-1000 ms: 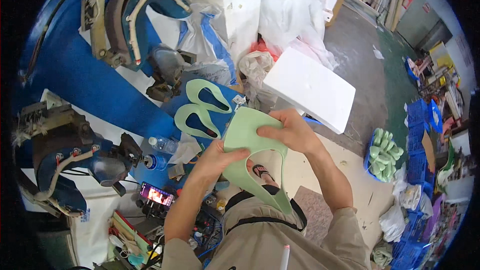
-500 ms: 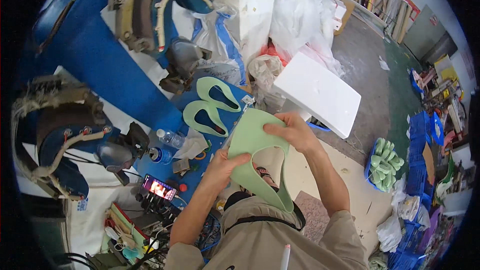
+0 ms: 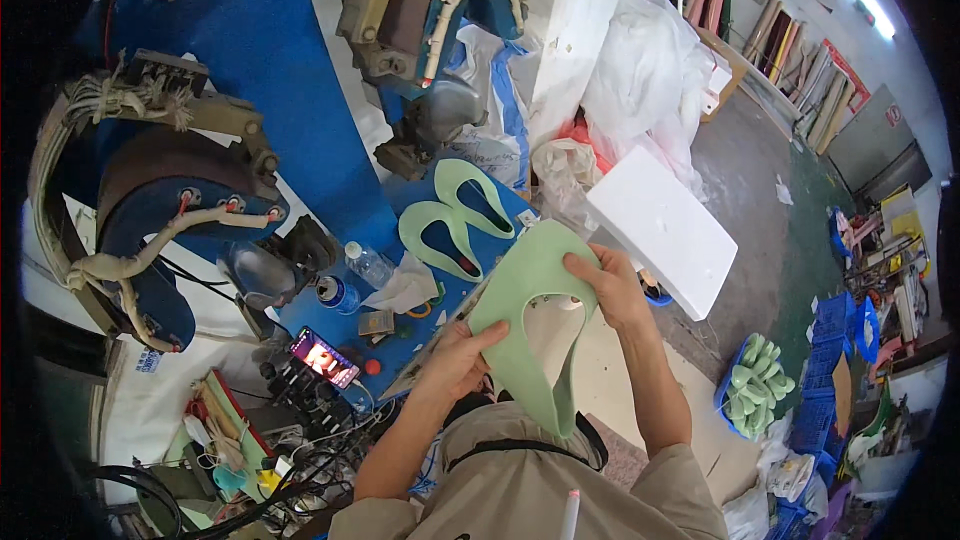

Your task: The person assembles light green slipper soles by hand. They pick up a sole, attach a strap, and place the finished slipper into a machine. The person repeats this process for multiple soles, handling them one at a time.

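Observation:
A light green shoe upper [image 3: 525,275], shaped like a broad curved band around an open middle, is held up in front of my body. My left hand [image 3: 462,358] pinches its left edge, thumb on top and fingers underneath. On the opposite side, my right hand [image 3: 612,285] grips the upper edge with its thumb lying across the face. Beyond my hands, two matching green uppers [image 3: 418,228] lie side by side on the blue table [image 3: 300,312]. The fingers beneath the held piece are partly hidden.
Machines with curved blue forms and wrapped cables [image 3: 190,175] stand at the left. A plastic bottle [image 3: 368,265], a blue can [image 3: 337,294] and a lit phone [image 3: 324,356] sit nearby. At right are a white box [image 3: 665,230] and a blue basket [image 3: 722,395] of green pieces.
The view has shifted, so the table and machines appear farther right. The shoe upper has turned slightly between my hands, and both keep hold of it.

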The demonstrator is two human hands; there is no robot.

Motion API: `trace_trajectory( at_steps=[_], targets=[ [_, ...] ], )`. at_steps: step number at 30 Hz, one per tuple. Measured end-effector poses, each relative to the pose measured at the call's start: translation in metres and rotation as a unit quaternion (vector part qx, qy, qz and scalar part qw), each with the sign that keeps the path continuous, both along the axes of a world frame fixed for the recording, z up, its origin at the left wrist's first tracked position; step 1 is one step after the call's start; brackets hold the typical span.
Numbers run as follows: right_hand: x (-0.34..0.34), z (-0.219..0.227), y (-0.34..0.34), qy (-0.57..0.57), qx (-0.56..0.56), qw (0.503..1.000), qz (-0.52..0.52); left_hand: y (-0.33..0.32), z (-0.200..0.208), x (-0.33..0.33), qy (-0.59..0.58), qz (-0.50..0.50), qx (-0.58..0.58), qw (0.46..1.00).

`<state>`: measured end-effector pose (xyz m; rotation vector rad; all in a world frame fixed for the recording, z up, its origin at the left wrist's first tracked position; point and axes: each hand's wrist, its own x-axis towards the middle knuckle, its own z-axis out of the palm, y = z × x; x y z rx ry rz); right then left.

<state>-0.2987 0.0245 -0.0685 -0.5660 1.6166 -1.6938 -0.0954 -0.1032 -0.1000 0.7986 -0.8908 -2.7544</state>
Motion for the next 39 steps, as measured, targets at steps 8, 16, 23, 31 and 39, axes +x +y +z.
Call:
trace_trajectory(
  at_steps=[8, 16, 23, 31, 39],
  targets=[
    [-0.004, 0.009, 0.013, 0.017, 0.004, 0.999, -0.035, 0.001, -0.012, -0.016, 0.029, -0.008, -0.012, 0.999],
    [-0.027, 0.007, 0.043, 0.245, 0.03, 0.951, -0.185, 0.011, 0.005, -0.063, 0.024, -0.068, -0.067, 0.995],
    [-0.077, 0.052, 0.058, 0.561, 0.209, 0.755, 0.267, -0.006, 0.04, -0.129, -0.032, -0.281, -0.555, 0.783],
    [-0.171, 0.036, 0.055, 0.397, 0.144, 0.836, 0.35, 0.006, 0.057, -0.223, -0.074, -0.281, -0.589, 0.754],
    [-0.293, 0.017, 0.082, 0.231, 0.165, 0.886, 0.367, 0.02, 0.022, -0.303, -0.085, -0.252, -0.397, 0.878]
  ],
)
